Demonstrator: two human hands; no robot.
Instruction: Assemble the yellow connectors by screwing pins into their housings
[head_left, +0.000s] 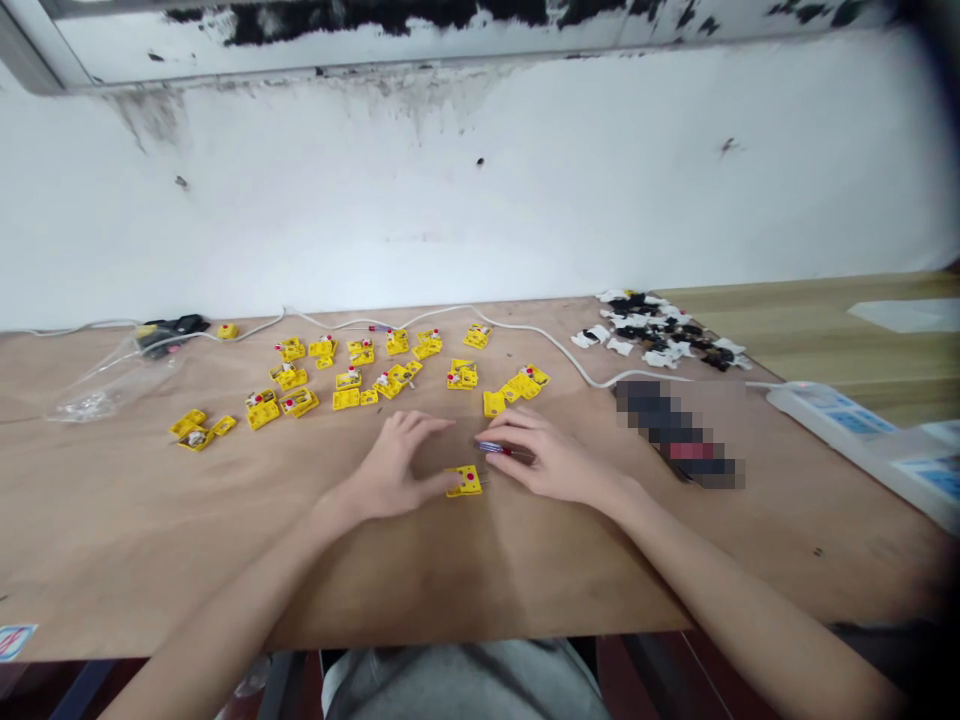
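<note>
On the brown table (360, 590), close to its front edge, lies a yellow piece (466, 481) with a red dot and thin metal prongs on its right side. The thumb of my left hand (405, 465) reaches its left edge; the fingers are spread and curved, with nothing held between them. My right hand (551, 455), just up and to the right, pinches a small screwdriver-like tool (495, 448) with a clear and dark red handle. Beyond my hands, several open yellow casings (349, 379) with red and white parts lie in loose rows.
A heap of black and white pieces (660, 330) sits at the back right. A white power strip (847, 430) and a blurred dark object (675, 435) are at the right. A white cable (525, 328) crosses behind the casings. A plastic bag (112, 385) lies at the left.
</note>
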